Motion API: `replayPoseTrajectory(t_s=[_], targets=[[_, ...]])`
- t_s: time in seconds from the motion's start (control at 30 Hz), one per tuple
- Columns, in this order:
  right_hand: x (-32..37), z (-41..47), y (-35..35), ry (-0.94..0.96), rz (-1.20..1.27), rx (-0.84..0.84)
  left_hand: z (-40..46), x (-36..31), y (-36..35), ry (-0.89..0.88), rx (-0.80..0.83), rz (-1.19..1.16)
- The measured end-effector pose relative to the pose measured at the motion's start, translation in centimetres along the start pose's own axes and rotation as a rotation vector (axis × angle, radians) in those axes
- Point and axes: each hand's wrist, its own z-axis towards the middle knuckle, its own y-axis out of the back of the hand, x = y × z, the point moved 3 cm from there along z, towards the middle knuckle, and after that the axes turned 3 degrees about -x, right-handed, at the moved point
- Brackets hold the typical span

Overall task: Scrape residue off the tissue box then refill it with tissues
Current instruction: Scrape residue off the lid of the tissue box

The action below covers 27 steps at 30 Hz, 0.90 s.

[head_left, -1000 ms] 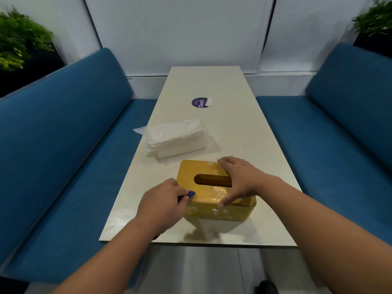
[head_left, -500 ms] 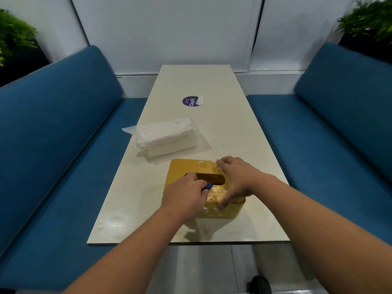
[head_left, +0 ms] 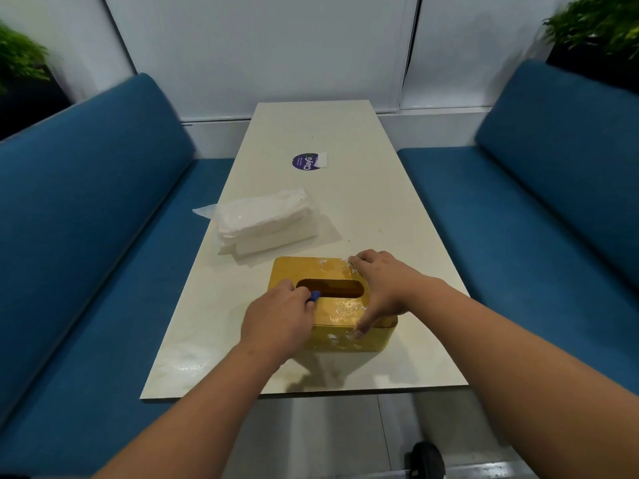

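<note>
A yellow tissue box point(head_left: 337, 311) with an oval slot on top stands near the front edge of the cream table point(head_left: 363, 209). White residue flecks show on its lid and front face. My left hand point(head_left: 276, 316) is closed around a small blue scraper point(head_left: 314, 295), whose tip rests on the lid at the slot's left end. My right hand point(head_left: 383, 288) lies spread over the box's right side, thumb down on the front face. A plastic-wrapped pack of white tissues point(head_left: 264, 219) lies behind the box to the left.
A round purple sticker point(head_left: 306, 162) with a white tag sits mid-table. Blue bench seats point(head_left: 103, 236) flank the table on both sides. Green plants point(head_left: 598, 22) stand behind each bench. A dark wheel point(head_left: 427, 459) shows on the floor below.
My left hand has carried the scraper from the box's front left corner up onto the lid beside the slot. My right hand has stayed on the box.
</note>
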Motion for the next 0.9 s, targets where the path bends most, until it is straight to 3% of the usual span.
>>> replayPoseTrajectory(t_s=[0.2,0.4,0.6,0.77,0.9], targets=[[0.1,-0.1,-0.1,-0.003,0.000,-0.007,-0.4,-4.4,-0.7,-0.137,-0.028,-0.100],[0.0,-0.1,-0.1,-0.009,0.005,0.004,-0.8,-0.6,-0.8,-0.061,-0.068,-0.133],[0.0,-0.1,-0.1,-0.007,0.005,-0.007,-0.6,-3.5,-1.2,-0.156,-0.033,-0.166],[0.1,-0.1,0.0,-0.007,0.002,0.002,-0.6,-0.8,-0.5,-0.078,-0.093,-0.134],[0.1,-0.1,0.0,-0.008,0.005,-0.005,-0.7,-3.7,-0.9,-0.189,-0.039,-0.120]])
